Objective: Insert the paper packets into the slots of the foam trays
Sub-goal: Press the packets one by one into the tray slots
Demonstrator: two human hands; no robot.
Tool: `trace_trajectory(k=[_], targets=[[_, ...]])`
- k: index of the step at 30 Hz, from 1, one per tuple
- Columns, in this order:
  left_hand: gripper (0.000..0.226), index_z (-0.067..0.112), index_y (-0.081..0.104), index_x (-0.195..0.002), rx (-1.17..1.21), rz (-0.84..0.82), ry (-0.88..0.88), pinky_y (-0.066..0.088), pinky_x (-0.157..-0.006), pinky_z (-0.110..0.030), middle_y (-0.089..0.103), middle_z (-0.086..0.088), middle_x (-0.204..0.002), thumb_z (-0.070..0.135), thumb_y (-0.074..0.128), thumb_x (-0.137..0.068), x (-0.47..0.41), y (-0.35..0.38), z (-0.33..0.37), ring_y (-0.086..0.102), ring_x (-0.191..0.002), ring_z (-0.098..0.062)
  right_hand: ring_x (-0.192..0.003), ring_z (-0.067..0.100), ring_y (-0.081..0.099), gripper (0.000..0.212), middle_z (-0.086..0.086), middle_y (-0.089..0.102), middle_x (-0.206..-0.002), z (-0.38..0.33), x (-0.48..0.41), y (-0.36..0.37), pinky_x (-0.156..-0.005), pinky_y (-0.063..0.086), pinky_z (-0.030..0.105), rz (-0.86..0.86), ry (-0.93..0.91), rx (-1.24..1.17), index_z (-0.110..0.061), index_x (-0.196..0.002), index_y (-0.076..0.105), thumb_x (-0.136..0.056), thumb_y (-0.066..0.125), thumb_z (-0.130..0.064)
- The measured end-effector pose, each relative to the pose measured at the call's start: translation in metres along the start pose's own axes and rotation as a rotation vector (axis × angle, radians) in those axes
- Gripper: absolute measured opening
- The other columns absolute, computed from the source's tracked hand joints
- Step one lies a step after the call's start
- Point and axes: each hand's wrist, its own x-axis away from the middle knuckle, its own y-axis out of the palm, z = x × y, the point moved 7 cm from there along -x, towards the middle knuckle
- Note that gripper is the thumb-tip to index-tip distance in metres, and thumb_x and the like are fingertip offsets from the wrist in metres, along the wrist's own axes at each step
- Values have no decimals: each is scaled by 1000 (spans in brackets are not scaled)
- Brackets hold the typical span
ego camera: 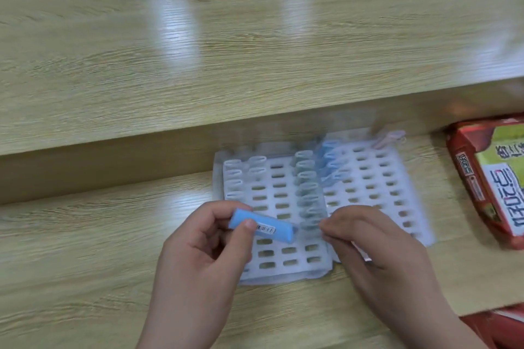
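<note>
Left grip (207, 238) pinched light-blue paper packet (263, 225) above white slotted foam trays (283, 271) | right grip (368, 241) curled at filled column, contents unclear | mid-insertion; next move likely needed packet upended over empty slot

Bright overhead light, glare streaks on table (198, 37), motion blur throughout.

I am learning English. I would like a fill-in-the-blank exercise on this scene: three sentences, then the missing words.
1. The left hand holds a ____ packet that bears a barcode label.
2. The foam trays lie on a ____ table.
3. The box to the right of the trays is mostly ____ in colour.

Missing words: blue; wooden; red.
</note>
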Motion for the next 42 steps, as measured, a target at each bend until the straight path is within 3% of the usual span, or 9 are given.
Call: trace_trajectory(k=[5, 9, 13, 16, 20, 26, 32, 37, 42], targets=[[21, 34, 75, -91, -33, 9, 34, 53, -52, -26, 69, -1, -70, 41, 73, -72, 2, 6, 12, 59, -52, -18, -84, 10, 61, 17, -12, 65, -100, -6, 3, -5, -62, 50, 28, 31, -31, 136, -27, -103, 77, -88, 69, -25], [31, 29, 77, -87, 85, -4, -6, 47, -48, -19, 67, -10, -63, 45, 73, -62, 5, 22, 16, 55, -44, -14, -87, 8, 67, 29, -19, 68, -105, -6, 2, -15, -74, 52, 14, 85, 247, -239, -42, -110, 68, -82, 66, -51], [29, 29, 78, -85, 161, -67, -87, 45, -46, -21, 71, -10, -66, 41, 77, -58, 7, 54, 12, 57, -42, -15, -63, 14, 69, 23, -1, 72, -79, 10, 7, -17, -59, 56, 20, 294, 503, -639, -34, -88, 75, -66, 84, -31], [25, 43, 75, -92, -37, -28, 7, 50, -53, -20, 75, 5, -82, 38, 75, -68, 6, 62, 12, 58, -48, -8, -60, 21, 70, 20, 7, 71, -77, 33, 4, -33, -57, 59, 26, 410, 545, -747, -30, -90, 72, -72, 80, -24], [31, 38, 72, -110, -543, -129, 355, 47, -51, -15, 56, 22, -110, 47, 58, -84, 6, 80, 24, 56, -56, 4, -73, 13, 72, 31, -4, 71, -94, 52, -13, -61, -66, 59, 23, 362, 449, -509, -39, -102, 64, -78, 74, -56], [34, 29, 72, -117, -700, -122, 407, 48, -43, -23, 60, 16, -110, 36, 56, -88, 6, 87, 22, 62, -61, 0, -87, -11, 64, 18, -30, 67, -97, 51, -37, -62, -75, 44, 0, 183, 183, -75, -42, -102, 64, -87, 70, -35], [38, 27, 73, -118, -750, -113, 399, 50, -44, -25, 65, 12, -101, 37, 52, -87, 6, 86, 21, 61, -61, -5, -101, -5, 60, 22, -18, 65, -104, 50, -32, -51, -86, 43, 7, 70, -5, 26, -17, -108, 72, -91, 59, -22], [38, 25, 73, -117, -752, -121, 389, 49, -43, -25, 66, 10, -99, 36, 52, -87, 5, 88, 19, 58, -58, -6, -93, 13, 66, 23, -4, 70, -102, 47, -31, -36, -72, 53, 27, 26, -47, 81, -13, -107, 76, -87, 66, -11], [39, 23, 73, -118, -759, -119, 405, 49, -42, -27, 66, 9, -100, 35, 52, -88, 5, 89, 18, 57, -57, -7, -87, 22, 64, 49, 2, 68, -103, 44, -33, -33, -55, 53, 35, -49, -200, 276, -14, -117, 73, -74, 72, 9]])
